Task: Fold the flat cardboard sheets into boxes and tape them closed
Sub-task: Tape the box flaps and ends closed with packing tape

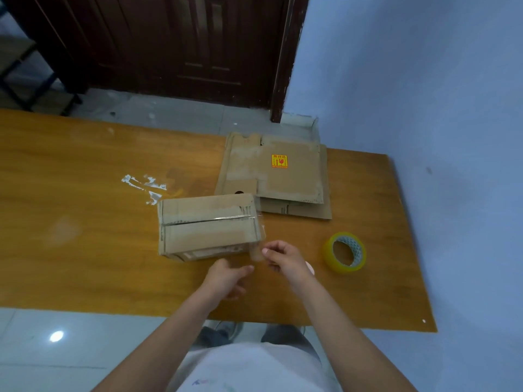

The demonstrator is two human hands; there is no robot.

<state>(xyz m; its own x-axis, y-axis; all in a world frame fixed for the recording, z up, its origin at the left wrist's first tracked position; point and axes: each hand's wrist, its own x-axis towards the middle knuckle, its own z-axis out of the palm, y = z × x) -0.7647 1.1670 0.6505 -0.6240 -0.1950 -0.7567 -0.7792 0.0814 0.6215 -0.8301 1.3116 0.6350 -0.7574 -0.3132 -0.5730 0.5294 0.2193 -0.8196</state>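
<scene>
A folded cardboard box [208, 226] lies on the wooden table [85, 193], with clear tape running along its top seam. A loose strip of clear tape [256, 254] hangs off the box's right end. My right hand [284, 257] pinches that strip just right of the box's near corner. My left hand [227, 277] is below it, fingers curled and touching the strip's lower end. Behind the box lies a stack of flat cardboard sheets [283, 174]; the top one bears a yellow and red sticker. A roll of yellowish tape [345, 252] stands to the right of my hands.
White tape residue [144, 185] marks the table left of the sheets. A blue wall [424, 80] runs along the table's right side, and a dark wooden door [184, 43] stands behind it. My feet show under the near table edge.
</scene>
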